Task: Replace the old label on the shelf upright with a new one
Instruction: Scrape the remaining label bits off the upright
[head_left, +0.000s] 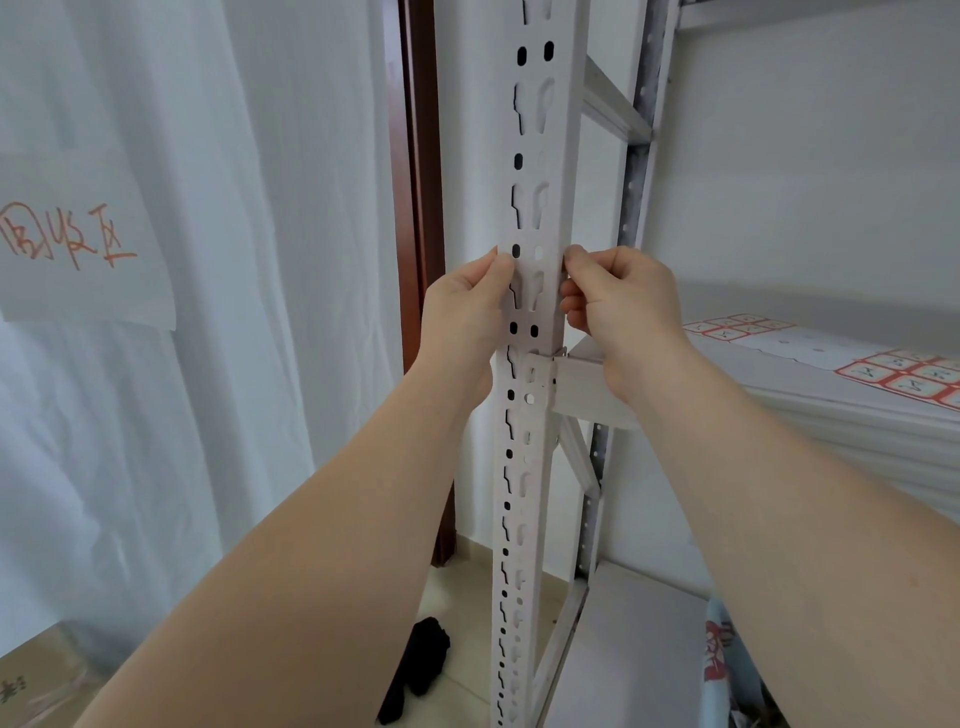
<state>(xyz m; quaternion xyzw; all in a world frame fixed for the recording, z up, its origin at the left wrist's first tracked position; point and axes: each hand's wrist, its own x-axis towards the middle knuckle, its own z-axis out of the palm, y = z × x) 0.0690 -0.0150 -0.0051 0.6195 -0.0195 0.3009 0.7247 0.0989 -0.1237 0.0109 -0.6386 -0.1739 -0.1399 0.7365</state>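
Note:
The white slotted shelf upright runs top to bottom through the middle of the head view. A pale white label lies over its front face just above the shelf beam joint; its slots show through. Whether it is the old or the new label I cannot tell. My left hand pinches the label's left edge with thumb and fingers. My right hand pinches the right edge at the same height, thumb on top. Both forearms reach up from below.
Sheets of red-bordered stickers lie on the white shelf board at the right. A white curtain with a paper sign hangs at the left. A brown door frame stands behind the upright. A black cloth lies on the floor.

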